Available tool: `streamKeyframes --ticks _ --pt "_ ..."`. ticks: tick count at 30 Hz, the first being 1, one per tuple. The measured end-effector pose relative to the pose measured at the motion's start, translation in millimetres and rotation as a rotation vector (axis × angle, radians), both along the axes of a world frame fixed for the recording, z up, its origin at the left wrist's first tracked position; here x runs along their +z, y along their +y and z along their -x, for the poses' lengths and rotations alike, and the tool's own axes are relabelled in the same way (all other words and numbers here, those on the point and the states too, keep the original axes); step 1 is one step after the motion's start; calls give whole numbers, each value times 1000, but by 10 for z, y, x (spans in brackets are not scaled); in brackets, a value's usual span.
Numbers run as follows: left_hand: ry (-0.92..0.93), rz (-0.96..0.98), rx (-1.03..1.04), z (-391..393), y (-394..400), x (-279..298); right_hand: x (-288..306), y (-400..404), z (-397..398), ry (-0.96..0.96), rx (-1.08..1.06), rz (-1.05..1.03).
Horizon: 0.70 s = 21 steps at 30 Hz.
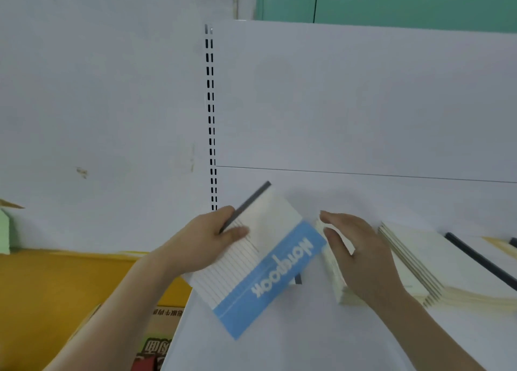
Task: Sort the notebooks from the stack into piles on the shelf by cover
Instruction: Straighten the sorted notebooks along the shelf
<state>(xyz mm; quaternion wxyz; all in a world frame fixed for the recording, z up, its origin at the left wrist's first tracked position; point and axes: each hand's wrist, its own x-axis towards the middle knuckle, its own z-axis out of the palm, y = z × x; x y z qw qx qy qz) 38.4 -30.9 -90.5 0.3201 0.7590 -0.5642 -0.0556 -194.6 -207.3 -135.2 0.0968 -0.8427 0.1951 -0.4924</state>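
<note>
Left hand gripping a notebook over the shelf's left edge.

I am seeing my left hand (208, 240) pinching the blue-banded notebook (260, 261) by its dark spine, thumb on the cover, tilting it above the shelf (307, 342). My right hand (361, 254) is hovering with relaxed fingers, holding nothing, over a cream pile (340, 284); another pile (436, 267) is lying toward the right edge.

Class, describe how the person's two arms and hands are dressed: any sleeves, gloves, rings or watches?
Both are bare. The left hand and right hand wear no gloves, and no rings show on the fingers. Neither forearm shows a sleeve, watch or bracelet up to the picture's edge.
</note>
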Motion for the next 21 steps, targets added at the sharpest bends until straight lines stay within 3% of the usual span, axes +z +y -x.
streamKeyframes --ticks 5,10,14,21 --pt "144 182 205 -226 149 -95 -209 103 -199 211 -74 40" --pt "345 274 316 -208 177 -173 -343 297 -440 796 66 55" --pt "375 275 357 -178 193 -212 -352 217 -446 793 86 183" --pt "446 276 412 -235 233 -205 -12 249 -300 923 146 88"
